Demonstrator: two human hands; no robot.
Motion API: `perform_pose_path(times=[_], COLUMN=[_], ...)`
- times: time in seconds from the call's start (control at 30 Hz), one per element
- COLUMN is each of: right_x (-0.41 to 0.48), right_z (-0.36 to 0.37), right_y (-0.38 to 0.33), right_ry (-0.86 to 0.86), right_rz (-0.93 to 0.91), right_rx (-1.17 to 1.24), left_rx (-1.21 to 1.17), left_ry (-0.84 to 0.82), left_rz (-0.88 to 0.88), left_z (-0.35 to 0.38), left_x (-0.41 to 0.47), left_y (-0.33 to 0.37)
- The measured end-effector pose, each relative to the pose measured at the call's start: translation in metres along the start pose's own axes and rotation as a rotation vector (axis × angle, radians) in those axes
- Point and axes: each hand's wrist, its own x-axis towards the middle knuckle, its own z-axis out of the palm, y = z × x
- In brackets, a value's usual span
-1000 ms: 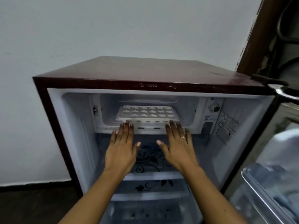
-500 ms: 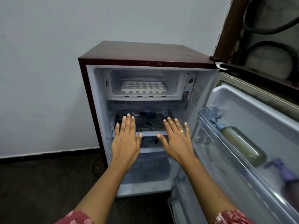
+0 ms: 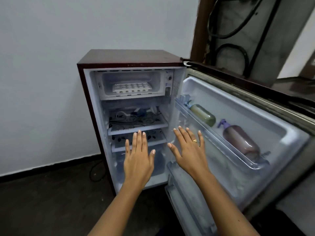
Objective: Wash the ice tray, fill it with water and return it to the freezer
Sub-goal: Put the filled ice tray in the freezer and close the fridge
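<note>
A white ice tray lies flat inside the freezer compartment at the top of a small maroon fridge whose door stands wide open to the right. My left hand hovers flat, fingers straight, in front of the lower shelves. Beside it, my right hand with a ring is spread flat near the door's hinge side. Both hands are well below the ice tray and hold nothing.
Two bottles, a yellowish bottle and a brown pump bottle, lie in the door shelf. Cables and small items sit on the glass shelf. A dark floor and a white wall are to the left; a power cord runs along the floor.
The view has pulled back from the fridge. My hands, close under the freezer compartment a second ago, are now lower, by the lower shelves, and the open door with its bottles has come into view.
</note>
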Motion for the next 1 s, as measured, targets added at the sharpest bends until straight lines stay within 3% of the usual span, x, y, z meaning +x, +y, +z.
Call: perform_pose_path(times=[0.13, 0.47, 0.6, 0.7, 0.83, 1.0], right_x=[-0.039, -0.112, -0.122, -0.124, -0.125, -0.128], right_z=[-0.028, -0.109, -0.129, -0.130, -0.118, -0.116], right_y=[0.013, 0.084, 0.119, 0.142, 0.154, 0.151], right_ry=[0.074, 0.478, 0.542, 0.485, 0.288, 0.256], right_rz=[0.070, 0.270, 0.387, 0.435, 0.388, 0.345], right_rx=[-0.013, -0.232, -0.134, -0.014, 0.113, 0.209], left_rx=[-0.030, -0.133, -0.210, -0.246, -0.198, -0.205], left_ry=[0.034, 0.022, 0.027, 0.024, 0.022, 0.010], left_rz=[0.076, 0.217, 0.304, 0.415, 0.538, 0.512], left_z=[-0.012, -0.037, -0.043, -0.044, -0.036, -0.026], left_x=[-0.024, -0.049, -0.049, -0.049, -0.052, -0.057], left_y=[0.033, 0.127, 0.166, 0.197, 0.227, 0.235])
